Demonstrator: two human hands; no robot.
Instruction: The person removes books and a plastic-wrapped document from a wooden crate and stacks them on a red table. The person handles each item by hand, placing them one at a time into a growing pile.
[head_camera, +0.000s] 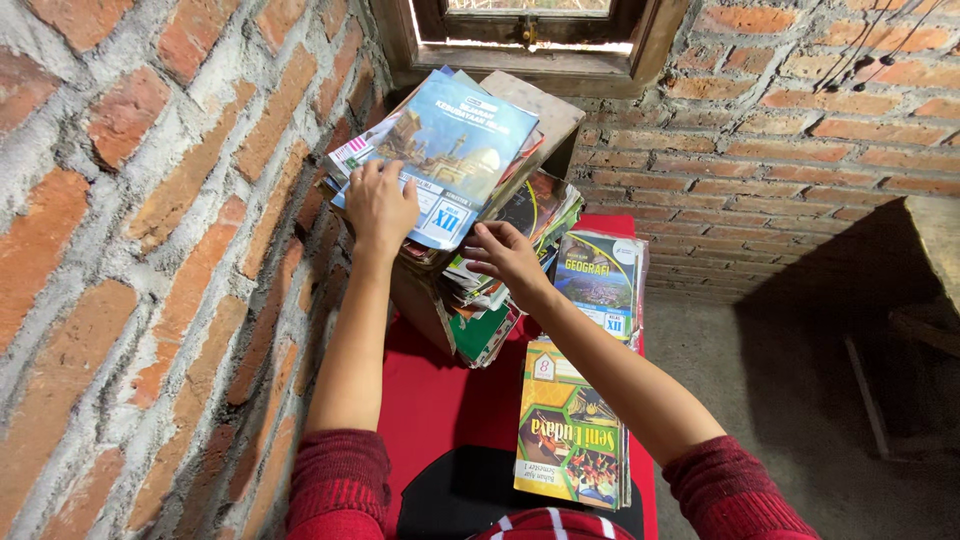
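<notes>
A tall, untidy stack of schoolbooks (490, 300) stands on a red cloth (440, 390) against a brick wall. On top lies a light blue book with a picture of a domed building (455, 140). My left hand (380, 205) rests flat on that blue book's near left corner. My right hand (505, 255) touches the stack's edge just below the blue book, fingers curled on the books there. A book with a blue and green cover (598, 282) lies to the right of the stack. A yellow-green book with a honeycomb pattern (570, 425) lies nearer me.
A rough brick wall (150, 260) runs close along the left. A wooden window frame (530, 45) sits above the stack. More brick wall (800, 150) is at the right, with a grey floor (760, 400) and a dark wooden piece (920, 330) by it.
</notes>
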